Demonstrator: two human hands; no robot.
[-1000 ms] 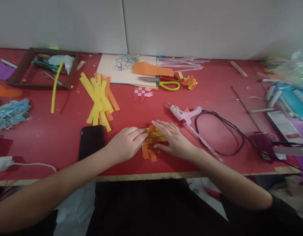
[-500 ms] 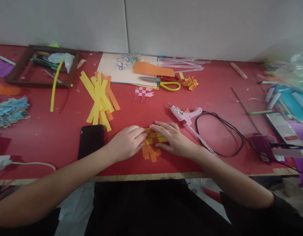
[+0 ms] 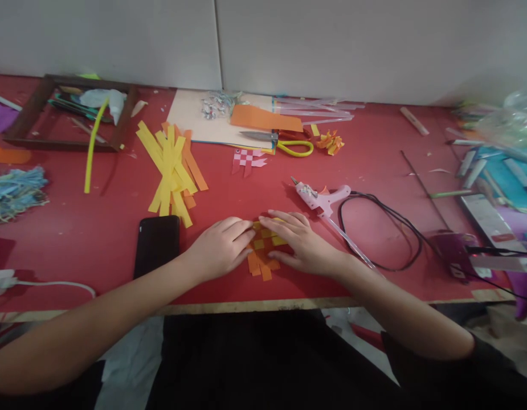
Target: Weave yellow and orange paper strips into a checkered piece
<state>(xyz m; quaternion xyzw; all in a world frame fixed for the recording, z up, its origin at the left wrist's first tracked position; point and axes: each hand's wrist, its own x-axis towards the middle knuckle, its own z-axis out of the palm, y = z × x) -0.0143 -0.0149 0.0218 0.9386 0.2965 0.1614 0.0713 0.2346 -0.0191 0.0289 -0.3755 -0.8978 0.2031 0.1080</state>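
A small weave of orange and yellow paper strips (image 3: pixel 263 250) lies near the front edge of the red table (image 3: pixel 374 171). My left hand (image 3: pixel 220 247) rests on its left side with the fingers curled and the fingertips pressing on the strips. My right hand (image 3: pixel 299 242) lies flat over its right side, fingers stretched out to the left and nearly meeting the left fingertips. Orange strip ends stick out below the two hands.
A black phone (image 3: pixel 157 245) lies left of my left hand. Loose yellow and orange strips (image 3: pixel 171 171) are piled behind it. A pink glue gun (image 3: pixel 323 199) with black cord, yellow-handled scissors (image 3: pixel 284 145), a pink woven piece (image 3: pixel 247 159) and a wooden frame (image 3: pixel 66 114) lie further back.
My right fingers have slid a little left across the weave, toward the left fingertips. Both hands stay on the paper strips.
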